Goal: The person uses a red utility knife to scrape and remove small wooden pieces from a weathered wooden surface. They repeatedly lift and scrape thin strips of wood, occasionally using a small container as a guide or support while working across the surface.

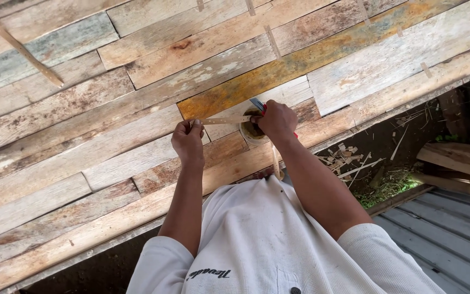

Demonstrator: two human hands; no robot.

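My left hand [187,140] pinched the thin wooden strip [225,120] level, so my right hand [276,121], closed on a blue-handled tool [257,104], could work it above the small cup [252,131].

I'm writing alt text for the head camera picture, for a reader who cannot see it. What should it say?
Seen from above, a person in a white shirt holds a thin wooden strip in the left hand, while the right hand grips a blue and red tool over a small round container. Below them lies a surface of weathered planks.
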